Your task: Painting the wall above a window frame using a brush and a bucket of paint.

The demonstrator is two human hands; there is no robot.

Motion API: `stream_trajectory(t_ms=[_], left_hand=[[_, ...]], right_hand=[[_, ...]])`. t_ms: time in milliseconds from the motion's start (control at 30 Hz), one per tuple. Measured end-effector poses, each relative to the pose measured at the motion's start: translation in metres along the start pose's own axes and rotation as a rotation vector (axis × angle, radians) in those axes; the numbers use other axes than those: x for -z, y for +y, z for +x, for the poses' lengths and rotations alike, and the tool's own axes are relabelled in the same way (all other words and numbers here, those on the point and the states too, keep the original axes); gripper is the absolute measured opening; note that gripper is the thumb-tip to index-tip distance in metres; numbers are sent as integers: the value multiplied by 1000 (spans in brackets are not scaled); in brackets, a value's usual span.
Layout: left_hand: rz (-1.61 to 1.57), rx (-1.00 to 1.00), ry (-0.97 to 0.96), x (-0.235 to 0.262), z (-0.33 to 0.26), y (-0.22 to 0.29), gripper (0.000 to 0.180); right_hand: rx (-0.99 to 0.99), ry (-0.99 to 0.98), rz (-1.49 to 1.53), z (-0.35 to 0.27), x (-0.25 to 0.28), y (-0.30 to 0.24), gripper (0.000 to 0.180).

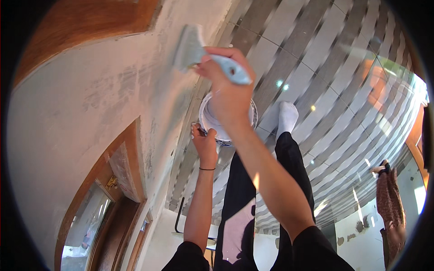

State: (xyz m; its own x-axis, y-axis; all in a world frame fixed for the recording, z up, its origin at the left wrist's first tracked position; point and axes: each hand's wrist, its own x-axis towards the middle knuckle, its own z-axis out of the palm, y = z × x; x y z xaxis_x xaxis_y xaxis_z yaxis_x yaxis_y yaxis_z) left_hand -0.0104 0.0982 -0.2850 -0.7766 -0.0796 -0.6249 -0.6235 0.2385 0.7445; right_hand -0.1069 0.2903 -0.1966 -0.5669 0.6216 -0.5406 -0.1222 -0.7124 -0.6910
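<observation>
Your right hand (228, 92) grips the light, stiff brush (192, 47) by its handle; left hand (204, 143) clasps the heavier bucket (253, 113) rim.

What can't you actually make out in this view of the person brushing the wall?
Head view:
- Bucket contents: the right hand and forearm cover most of it.
- Brush bristles: motion-blurred, so any contact with the wall is unclear.
- Left hand grip on the bucket rim: fingers partly hidden.
- Patterned object at far right: warped near the fisheye rim, unidentifiable.
</observation>
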Motion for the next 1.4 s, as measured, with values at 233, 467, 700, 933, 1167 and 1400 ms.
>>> stream_trajectory(t_ms=[233, 467, 700, 933, 1167, 1400], left_hand=[[729, -405, 5, 26, -25, -7, 34], [-18, 67, 116, 17, -63, 19, 37], [-32, 115, 137, 31, -75, 18, 43], [-7, 144, 130, 33, -90, 31, 38], [110, -12, 124, 48, -97, 20, 38], [27, 86, 188, 44, -97, 53, 38]], right_hand=[[12, -126, 109, -76, 4, -14, 20], [-97, 94, -62, 4, 65, 32, 19], [-90, 61, -3, 40, 17, 53, 17], [-69, -6, -62, -29, -5, -3, 16], [-128, -227, -54, -102, -30, -79, 17], [-174, 4, 109, -73, 18, -39, 24]])
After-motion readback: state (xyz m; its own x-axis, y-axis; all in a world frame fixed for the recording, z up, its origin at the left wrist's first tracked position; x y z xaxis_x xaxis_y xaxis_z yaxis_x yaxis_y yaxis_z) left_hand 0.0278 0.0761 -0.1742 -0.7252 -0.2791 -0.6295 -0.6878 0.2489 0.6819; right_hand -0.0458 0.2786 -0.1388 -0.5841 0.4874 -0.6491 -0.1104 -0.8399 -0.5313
